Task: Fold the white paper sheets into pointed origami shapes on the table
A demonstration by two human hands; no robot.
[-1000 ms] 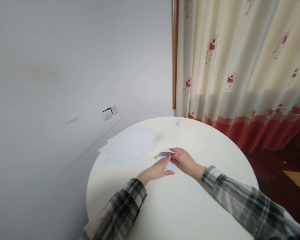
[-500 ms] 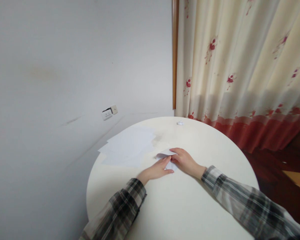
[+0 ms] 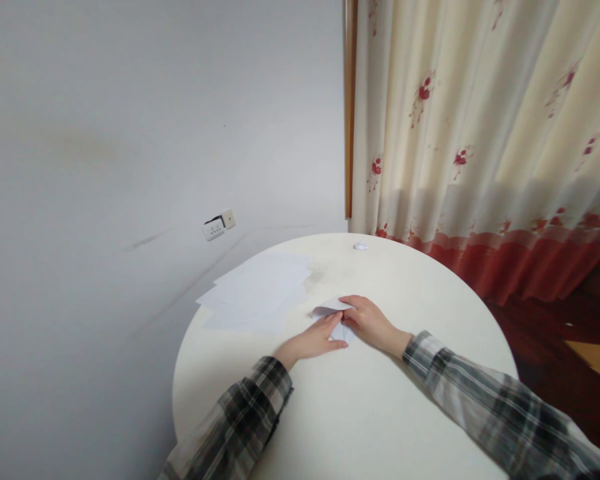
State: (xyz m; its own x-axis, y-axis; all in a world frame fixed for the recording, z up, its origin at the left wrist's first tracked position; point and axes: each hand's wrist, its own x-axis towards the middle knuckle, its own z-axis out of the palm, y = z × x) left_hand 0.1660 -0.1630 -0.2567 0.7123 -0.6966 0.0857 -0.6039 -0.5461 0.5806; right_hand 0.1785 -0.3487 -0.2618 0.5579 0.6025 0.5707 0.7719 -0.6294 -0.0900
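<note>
A partly folded sheet of white paper [image 3: 329, 307] lies on the round table between my hands, its far side curling up. Pinched in my right hand [image 3: 369, 320] is the paper's raised edge, with the thumb tucked beneath and the fingers over the top. My left hand [image 3: 316, 339] rests on the near left part of the sheet, fingers stretched out and thumb spread away from them. Its fingertips meet the right thumb near the fold. Both hands cover much of the paper, so the full folded shape is hidden.
Several loose white sheets [image 3: 257, 290] are spread over the left side of the white round table [image 3: 375, 420]. Near the far edge sits a small crumpled paper piece [image 3: 361, 246]. A wall with a socket [image 3: 213, 230] stands left; a flowered curtain [image 3: 480, 120] hangs behind right.
</note>
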